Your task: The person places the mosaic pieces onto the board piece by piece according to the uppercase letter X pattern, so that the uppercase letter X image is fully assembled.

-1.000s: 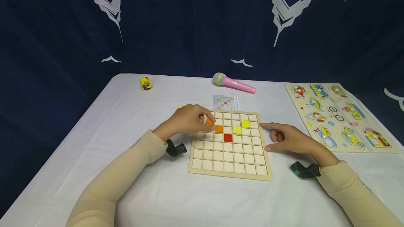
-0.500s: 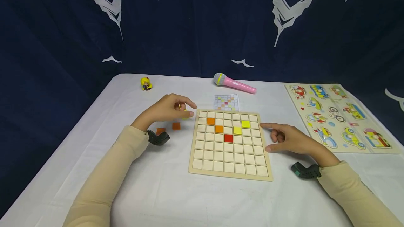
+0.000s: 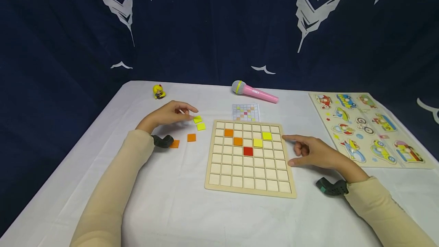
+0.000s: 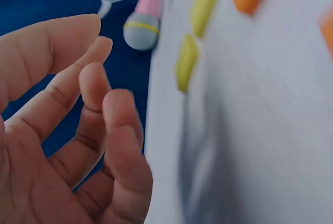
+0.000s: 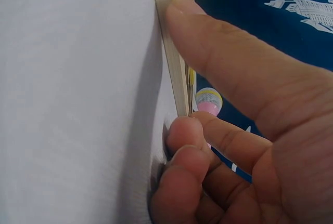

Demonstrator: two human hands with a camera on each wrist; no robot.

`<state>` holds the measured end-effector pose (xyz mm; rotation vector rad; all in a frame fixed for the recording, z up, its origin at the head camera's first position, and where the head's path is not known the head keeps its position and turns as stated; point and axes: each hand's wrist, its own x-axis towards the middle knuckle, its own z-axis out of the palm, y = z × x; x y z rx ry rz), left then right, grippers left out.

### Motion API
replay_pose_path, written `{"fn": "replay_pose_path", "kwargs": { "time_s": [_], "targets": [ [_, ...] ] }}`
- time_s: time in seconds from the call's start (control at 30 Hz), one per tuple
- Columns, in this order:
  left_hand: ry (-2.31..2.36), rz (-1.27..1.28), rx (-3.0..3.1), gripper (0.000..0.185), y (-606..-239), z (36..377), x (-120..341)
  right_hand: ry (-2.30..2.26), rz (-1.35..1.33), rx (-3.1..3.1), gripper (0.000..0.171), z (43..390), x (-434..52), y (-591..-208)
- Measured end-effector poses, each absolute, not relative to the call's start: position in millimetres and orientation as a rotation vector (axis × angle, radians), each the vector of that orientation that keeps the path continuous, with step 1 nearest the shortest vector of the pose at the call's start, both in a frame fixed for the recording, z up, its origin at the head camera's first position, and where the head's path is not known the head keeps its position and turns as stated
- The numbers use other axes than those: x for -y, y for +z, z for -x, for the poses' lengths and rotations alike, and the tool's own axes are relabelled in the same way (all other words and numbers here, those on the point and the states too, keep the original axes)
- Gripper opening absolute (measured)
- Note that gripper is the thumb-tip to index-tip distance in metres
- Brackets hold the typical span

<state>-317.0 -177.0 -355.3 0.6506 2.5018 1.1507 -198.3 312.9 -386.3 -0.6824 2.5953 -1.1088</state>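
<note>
Dark blue curtain hangs behind a white cloth, on which a picture board lies at the right and a wooden grid board near the middle. The right hand touches the grid board's right edge with extended thumb and index finger, its other fingers folded. The left hand, relaxed and holding nothing (a gap shows between thumb and index finger), hovers beside two loose yellow tiles. Beyond the grid board lie a pink microphone and a printed card; a figurine stands farther left. Two orange tiles lie near the left wrist; five coloured squares sit in the grid.
</note>
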Motion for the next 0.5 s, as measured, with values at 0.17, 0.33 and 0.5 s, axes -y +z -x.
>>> {"fn": "replay_pose_path", "kwargs": {
  "time_s": [0.17,0.33,0.5],
  "targets": [
    [1.104,-0.628,-2.447,0.039,-363,327,178,-1.113,0.685,-2.599,0.078,197,-312,-386],
    [1.08,-0.599,-2.428,0.041,-366,333,175,-1.117,0.674,-2.597,0.078,197,-312,-385],
    [1.086,-0.576,-2.421,0.044,-369,338,173,-1.117,0.67,-2.592,0.078,197,-312,-385]
  ]
}}
